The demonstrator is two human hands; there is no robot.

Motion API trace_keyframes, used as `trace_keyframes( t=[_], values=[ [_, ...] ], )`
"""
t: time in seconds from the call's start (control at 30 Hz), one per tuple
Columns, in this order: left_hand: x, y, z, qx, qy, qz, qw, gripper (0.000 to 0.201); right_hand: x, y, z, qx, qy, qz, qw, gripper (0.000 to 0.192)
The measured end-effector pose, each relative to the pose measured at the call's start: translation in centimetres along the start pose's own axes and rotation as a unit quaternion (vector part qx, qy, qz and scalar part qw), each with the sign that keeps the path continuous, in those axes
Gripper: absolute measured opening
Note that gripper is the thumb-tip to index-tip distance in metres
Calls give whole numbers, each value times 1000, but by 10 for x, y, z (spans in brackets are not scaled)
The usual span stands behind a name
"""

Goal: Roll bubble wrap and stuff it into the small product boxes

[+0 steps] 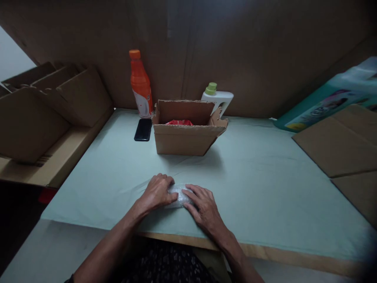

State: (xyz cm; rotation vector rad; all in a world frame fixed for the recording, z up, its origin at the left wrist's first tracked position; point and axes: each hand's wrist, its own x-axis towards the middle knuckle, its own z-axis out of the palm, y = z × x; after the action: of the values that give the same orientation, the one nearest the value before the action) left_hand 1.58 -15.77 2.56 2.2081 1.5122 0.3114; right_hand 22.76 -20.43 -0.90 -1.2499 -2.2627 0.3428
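Observation:
Both of my hands rest on a small whitish bubble-wrapped bundle (179,195) lying on the pale green table cover (265,184), near its front edge. My left hand (157,191) presses on the bundle's left end with curled fingers. My right hand (203,206) covers its right end, fingers spread over it. Most of the bundle is hidden under my hands. Farther back, at the table's middle, stands an open cardboard box (188,133) with something red (179,122) inside.
A black phone (143,129) lies left of the box. An orange bottle (140,84) and a white jug with a green cap (218,98) stand at the back. Cardboard pieces (44,114) are stacked on the left, flat cardboard (341,145) and a teal package (330,98) on the right.

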Motion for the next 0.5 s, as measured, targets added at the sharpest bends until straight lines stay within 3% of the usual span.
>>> trace_keyframes(
  t=[0.13,0.3,0.33,0.43,0.5],
  values=[
    [-8,2,0,-8,7,20,1000,14,-8,4,-10,77,8,58,995,51],
    [-39,8,10,-142,57,86,984,9,-12,12,-30,246,-24,95,964,76],
    [-44,9,13,-164,74,99,979,8,-11,12,-32,268,-35,102,958,70],
    [-50,11,16,-177,117,134,968,3,-5,8,-35,263,-32,124,956,27],
    [-44,10,7,-159,159,152,962,15,1,5,-40,229,-16,124,965,11]
  ],
)
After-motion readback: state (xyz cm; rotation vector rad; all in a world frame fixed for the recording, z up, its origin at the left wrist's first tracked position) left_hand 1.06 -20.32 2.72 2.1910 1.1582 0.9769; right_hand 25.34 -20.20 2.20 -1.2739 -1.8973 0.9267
